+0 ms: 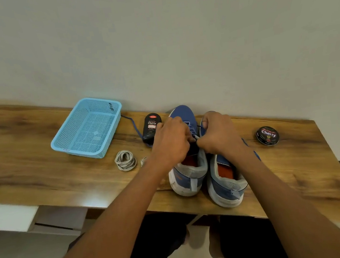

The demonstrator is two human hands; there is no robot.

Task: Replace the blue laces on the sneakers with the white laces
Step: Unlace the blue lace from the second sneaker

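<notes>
Over the left sneaker (pixel 188 169), both hands (pixel 194 138) pinching a half-hidden lace tip (pixel 196 136).

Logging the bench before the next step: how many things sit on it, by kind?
Sneakers: 2
Basket: 1
Polish bottle: 1
Polish tin: 1
White lace bundle: 1
Pulled-out blue lace: 1
Total: 7

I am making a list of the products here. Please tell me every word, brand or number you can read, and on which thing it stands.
"NEW": red tag at the top of the black bottle.
"Cherry": white brand word on that bottle, below the tag.
Smaller lines under it on the bottle: too small to read.
"Cherry": lid of the round tin; its smaller print is blurred.
Small mark on the blue basket rim: unreadable.
</notes>
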